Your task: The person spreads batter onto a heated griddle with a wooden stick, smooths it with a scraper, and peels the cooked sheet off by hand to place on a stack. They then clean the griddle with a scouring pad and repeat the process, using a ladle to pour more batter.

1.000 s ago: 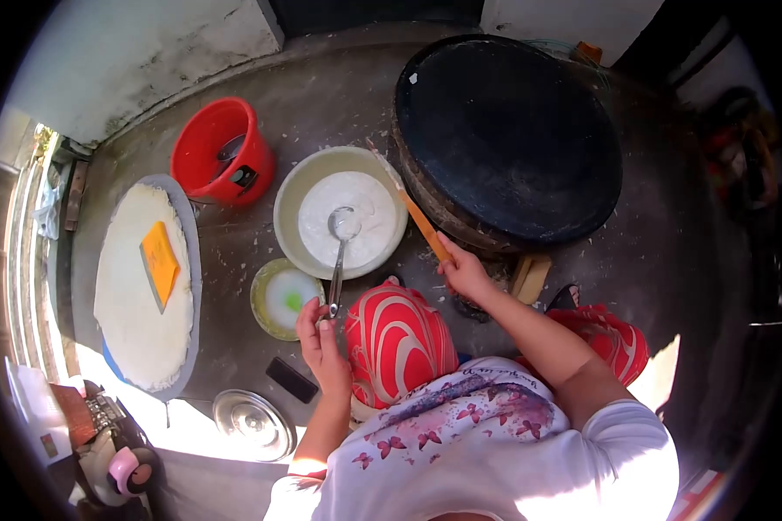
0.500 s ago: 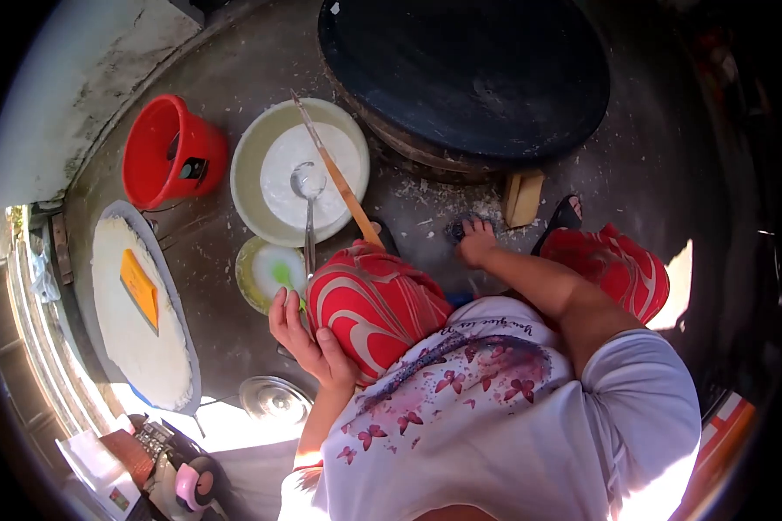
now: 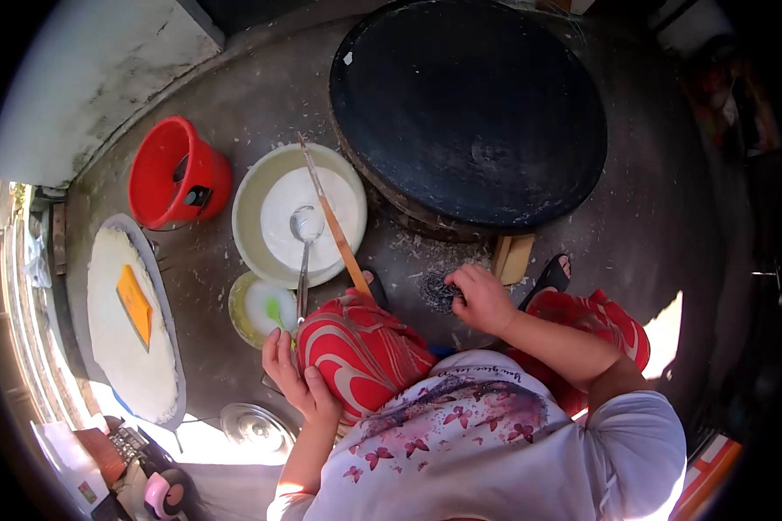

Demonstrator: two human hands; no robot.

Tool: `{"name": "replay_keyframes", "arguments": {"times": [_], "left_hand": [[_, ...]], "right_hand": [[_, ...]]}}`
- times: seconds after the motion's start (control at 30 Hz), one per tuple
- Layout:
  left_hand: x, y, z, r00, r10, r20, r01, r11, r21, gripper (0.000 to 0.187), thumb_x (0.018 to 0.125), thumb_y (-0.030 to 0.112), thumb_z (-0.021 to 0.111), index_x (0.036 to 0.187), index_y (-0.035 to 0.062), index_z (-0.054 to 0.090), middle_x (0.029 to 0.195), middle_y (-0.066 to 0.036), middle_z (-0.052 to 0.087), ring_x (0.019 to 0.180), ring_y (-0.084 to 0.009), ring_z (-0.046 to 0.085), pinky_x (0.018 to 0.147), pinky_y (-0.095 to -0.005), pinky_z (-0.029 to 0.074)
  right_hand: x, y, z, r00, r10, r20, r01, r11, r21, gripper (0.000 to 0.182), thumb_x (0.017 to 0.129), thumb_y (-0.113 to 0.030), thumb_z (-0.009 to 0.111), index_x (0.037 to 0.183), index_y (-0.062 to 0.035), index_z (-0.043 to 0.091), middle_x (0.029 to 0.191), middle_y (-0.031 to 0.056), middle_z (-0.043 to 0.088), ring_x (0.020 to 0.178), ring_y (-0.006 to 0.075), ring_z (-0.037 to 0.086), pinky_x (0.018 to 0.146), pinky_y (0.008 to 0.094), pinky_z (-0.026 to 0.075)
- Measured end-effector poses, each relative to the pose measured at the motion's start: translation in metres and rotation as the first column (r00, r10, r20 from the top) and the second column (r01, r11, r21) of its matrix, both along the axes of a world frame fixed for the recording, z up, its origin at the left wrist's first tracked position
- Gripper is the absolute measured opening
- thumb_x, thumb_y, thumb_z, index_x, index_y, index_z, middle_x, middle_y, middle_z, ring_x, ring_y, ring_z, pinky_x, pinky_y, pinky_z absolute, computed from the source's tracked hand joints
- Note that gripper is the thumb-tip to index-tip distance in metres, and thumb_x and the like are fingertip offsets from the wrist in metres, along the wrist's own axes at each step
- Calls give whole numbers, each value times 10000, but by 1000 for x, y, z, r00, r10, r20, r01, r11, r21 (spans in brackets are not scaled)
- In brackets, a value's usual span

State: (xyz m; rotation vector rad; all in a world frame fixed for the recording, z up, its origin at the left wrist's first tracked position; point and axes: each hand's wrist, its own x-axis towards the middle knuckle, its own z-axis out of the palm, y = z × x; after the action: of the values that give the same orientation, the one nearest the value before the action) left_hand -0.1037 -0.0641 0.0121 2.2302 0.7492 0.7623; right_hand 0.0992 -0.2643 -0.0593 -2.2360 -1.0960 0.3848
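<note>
My right hand [image 3: 485, 300] is held over the floor with its fingers curled together. Just left of its fingertips is a dark, speckled clump [image 3: 437, 293]; what the fingers hold, if anything, I cannot tell. My left hand [image 3: 301, 379] rests against my left knee, fingers apart and holding nothing. Near it stands a small yellowish bowl [image 3: 241, 319] of whitish liquid with a green-handled utensil [image 3: 275, 311] in it. Beyond that, a large basin [image 3: 243, 213] holds white batter and a metal ladle [image 3: 305, 227]. A long wooden stick [image 3: 334, 233] lies across its rim.
A wide round black griddle [image 3: 469, 113] stands ahead, with a wooden block [image 3: 514, 259] at its base. Left are a red bucket [image 3: 182, 178] and a white-covered oval board [image 3: 117, 347] bearing a yellow scraper [image 3: 135, 306]. A metal lid [image 3: 256, 431] lies behind my left hand. Pale flakes litter the floor.
My right hand has come off the dark clump and back toward me, its fingers now curled. My left hand stays at the knee. The view has tilted forward.
</note>
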Motion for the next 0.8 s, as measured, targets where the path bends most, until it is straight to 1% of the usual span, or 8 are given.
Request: {"name": "replay_keyframes", "arguments": {"times": [0.1,0.23,0.3,0.5,0.63,0.7,0.77,0.8], "left_hand": [[3,2,2,1000,11,-7,-11,1000,-15,457,867,218,392,1217,-74,422,1257,-240,381,1167,-360,366,985,-439,264],[6,4,5,998,21,-57,-22,1000,-17,461,858,235,419,1206,-67,429,1262,-244,352,1156,-368,363,973,-443,277],[7,5,5,998,40,-48,-41,999,-36,466,843,234,432,1202,-63,434,1264,-245,339,1151,-371,361,968,-441,280],[25,7,8,983,58,-172,-66,997,-43,477,797,220,465,1183,-59,436,1243,-251,344,1128,-378,363,949,-459,283],[36,8,7,968,84,-236,-89,996,-11,456,841,229,439,1176,-81,445,1268,-266,341,1153,-377,376,968,-439,289],[43,10,10,966,102,-236,-103,995,8,444,836,230,447,1152,-81,465,1265,-265,345,1152,-374,378,961,-436,296],[46,14,8,956,111,-273,-115,993,1,454,785,233,484,1144,-45,475,1207,-246,373,1111,-384,373,934,-481,285],[48,15,6,954,118,-274,-119,993,14,443,782,226,484,1132,-47,484,1202,-245,376,1105,-381,380,928,-475,293]], "right_hand": [[46,15,47,958,16,287,-78,976,205,271,629,-13,604,895,-65,595,900,115,514,873,284,527,743,388,441],[114,61,37,946,48,320,-98,985,144,297,706,-13,595,992,-93,611,1082,101,543,1051,297,499,861,383,418],[138,95,12,903,271,334,-317,944,89,279,760,-43,561,1028,-99,614,1158,80,542,1139,267,466,935,371,391],[223,237,-11,843,336,421,-378,926,17,292,817,-116,479,1081,-119,603,1194,56,547,1173,235,455,978,340,372],[342,296,-24,810,287,511,-252,958,-138,372,784,-48,436,1113,-118,593,1251,55,508,1171,234,461,948,332,405],[361,311,10,879,39,475,123,944,-305,371,760,-59,476,1111,-112,586,1255,58,505,1158,243,472,937,336,414],[358,316,-3,850,216,480,-39,935,-352,367,758,-62,482,1105,-113,586,1250,64,509,1147,242,486,933,331,417],[334,302,-20,749,365,554,-316,930,-186,363,752,-56,482,1092,-111,595,1242,66,516,1149,238,487,930,329,419]]}}
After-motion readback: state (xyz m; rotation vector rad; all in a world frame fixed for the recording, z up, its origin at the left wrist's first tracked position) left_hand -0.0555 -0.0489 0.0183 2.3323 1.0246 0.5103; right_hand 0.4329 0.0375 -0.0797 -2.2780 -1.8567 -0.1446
